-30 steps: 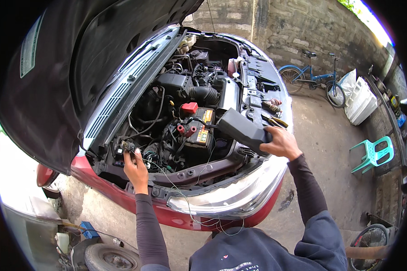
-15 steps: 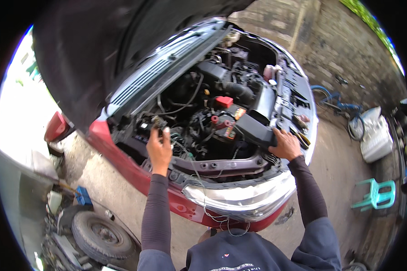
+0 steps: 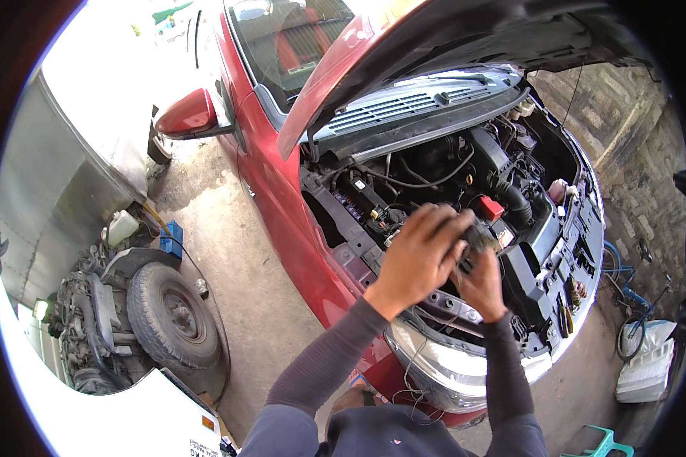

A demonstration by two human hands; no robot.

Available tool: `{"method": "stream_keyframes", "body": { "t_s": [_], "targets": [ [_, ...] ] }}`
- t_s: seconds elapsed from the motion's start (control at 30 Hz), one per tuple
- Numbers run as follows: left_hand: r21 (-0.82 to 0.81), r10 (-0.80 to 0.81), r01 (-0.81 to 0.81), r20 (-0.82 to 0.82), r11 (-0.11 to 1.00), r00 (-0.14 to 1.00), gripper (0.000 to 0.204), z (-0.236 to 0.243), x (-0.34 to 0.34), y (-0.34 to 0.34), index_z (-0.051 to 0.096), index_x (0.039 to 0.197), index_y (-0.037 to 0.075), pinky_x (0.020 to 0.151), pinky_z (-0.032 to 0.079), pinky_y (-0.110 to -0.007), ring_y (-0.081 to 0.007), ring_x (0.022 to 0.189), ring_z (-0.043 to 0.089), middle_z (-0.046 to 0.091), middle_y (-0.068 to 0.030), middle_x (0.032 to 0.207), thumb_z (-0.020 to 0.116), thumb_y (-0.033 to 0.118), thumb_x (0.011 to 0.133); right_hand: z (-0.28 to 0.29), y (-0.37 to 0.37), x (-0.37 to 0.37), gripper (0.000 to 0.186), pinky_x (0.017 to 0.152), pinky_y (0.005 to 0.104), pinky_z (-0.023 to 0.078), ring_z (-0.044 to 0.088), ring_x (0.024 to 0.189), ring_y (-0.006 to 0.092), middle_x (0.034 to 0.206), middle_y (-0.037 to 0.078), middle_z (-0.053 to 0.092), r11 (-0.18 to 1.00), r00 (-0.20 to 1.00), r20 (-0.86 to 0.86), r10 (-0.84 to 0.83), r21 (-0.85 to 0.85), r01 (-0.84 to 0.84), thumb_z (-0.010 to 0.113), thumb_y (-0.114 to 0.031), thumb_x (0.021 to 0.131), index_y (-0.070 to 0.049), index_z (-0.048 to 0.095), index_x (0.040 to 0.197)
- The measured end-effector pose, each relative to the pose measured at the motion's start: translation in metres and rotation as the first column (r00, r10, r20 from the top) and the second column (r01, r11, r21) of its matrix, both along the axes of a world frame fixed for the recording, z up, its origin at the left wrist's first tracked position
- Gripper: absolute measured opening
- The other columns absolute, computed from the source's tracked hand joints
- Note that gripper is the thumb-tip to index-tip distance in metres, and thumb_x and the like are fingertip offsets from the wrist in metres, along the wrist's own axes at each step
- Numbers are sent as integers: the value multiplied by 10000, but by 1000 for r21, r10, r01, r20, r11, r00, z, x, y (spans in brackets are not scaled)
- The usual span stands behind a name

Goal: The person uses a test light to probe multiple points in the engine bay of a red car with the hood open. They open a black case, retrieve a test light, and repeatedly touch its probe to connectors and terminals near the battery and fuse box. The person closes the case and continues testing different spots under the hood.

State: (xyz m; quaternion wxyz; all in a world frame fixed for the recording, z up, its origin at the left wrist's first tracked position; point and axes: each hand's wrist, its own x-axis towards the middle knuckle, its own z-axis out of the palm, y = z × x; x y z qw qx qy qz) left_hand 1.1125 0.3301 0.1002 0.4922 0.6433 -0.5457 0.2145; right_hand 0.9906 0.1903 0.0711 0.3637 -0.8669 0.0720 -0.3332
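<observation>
Over the front of a red car's engine bay, my left hand (image 3: 419,259) and my right hand (image 3: 482,283) are close together. Their fingers bend around a small dark part (image 3: 479,236), too blurred by motion to name. Below and behind them, the battery is mostly hidden; its red terminal cover (image 3: 491,207) shows just past my fingertips. To the right of my right hand lies a long black plastic housing (image 3: 524,286). An opened fuse box (image 3: 353,211) with small coloured fuses sits left of my left hand. Thin loose wire (image 3: 408,377) hangs over the headlight.
The raised hood (image 3: 465,38) slants overhead. Tools with yellow handles (image 3: 565,318) lie on the front panel at right. A loose wheel (image 3: 174,316), engine parts (image 3: 91,327) and a blue box (image 3: 171,238) stand at left. A blue bicycle (image 3: 636,301) leans near the wall.
My right hand has left the black housing and come in to meet my left hand. My left hand has moved away from the fuse box area. The view has swung left.
</observation>
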Motion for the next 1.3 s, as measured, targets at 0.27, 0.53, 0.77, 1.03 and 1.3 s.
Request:
{"method": "stream_keyframes", "body": {
  "t_s": [0.27, 0.53, 0.77, 1.03, 1.3],
  "targets": [
    [37, 37, -35, -55, 999, 998, 530, -6, 16, 28, 645, 1427, 128, 1141, 444, -482, -364, 1295, 534, 610, -107, 1340, 764, 208, 916, -28, 24, 86, 310, 938, 383, 561, 685, 1112, 266, 1198, 118, 700, 926, 956, 155, 249, 252, -282, 719, -217, 983, -22, 680, 1220],
    [-79, 692, -705, -145, 704, 707, 472, -44, 124, 86, 637, 1398, 62, 1180, 359, -511, -368, 1340, 516, 650, -167, 1326, 717, 244, 970, -21, -8, 167, 195, 883, 288, 582, 709, 948, 116, 1028, 55, 770, 922, 936, -167, 309, 294, -252, 777, -2, 948, 13, 717, 1133],
    [-1, 761, -807, -332, 590, 557, 500, -78, 158, 65, 580, 1451, 68, 1212, 308, -517, -390, 1389, 431, 534, -208, 1420, 698, 253, 1002, -21, -19, 210, 139, 825, 313, 569, 722, 889, 131, 928, 36, 782, 907, 832, -368, 414, 84, -414, 839, -104, 898, -43, 793, 1014],
    [34, 785, -819, -310, 573, 536, 454, -80, 156, 66, 598, 1413, 53, 1191, 341, -508, -392, 1342, 459, 535, -211, 1403, 666, 263, 1017, -30, -31, 226, 139, 836, 318, 566, 715, 891, 146, 932, 40, 778, 854, 792, -325, 517, 127, -505, 842, -58, 870, -26, 779, 990],
    [61, 809, -824, -245, 563, 534, 439, -80, 159, 66, 609, 1389, 54, 1153, 383, -529, -410, 1321, 494, 534, -215, 1382, 686, 226, 992, -38, -30, 222, 175, 810, 341, 563, 712, 825, 179, 833, 59, 753, 864, 817, -280, 503, 144, -482, 856, -46, 808, -32, 770, 959]
  ]
}}
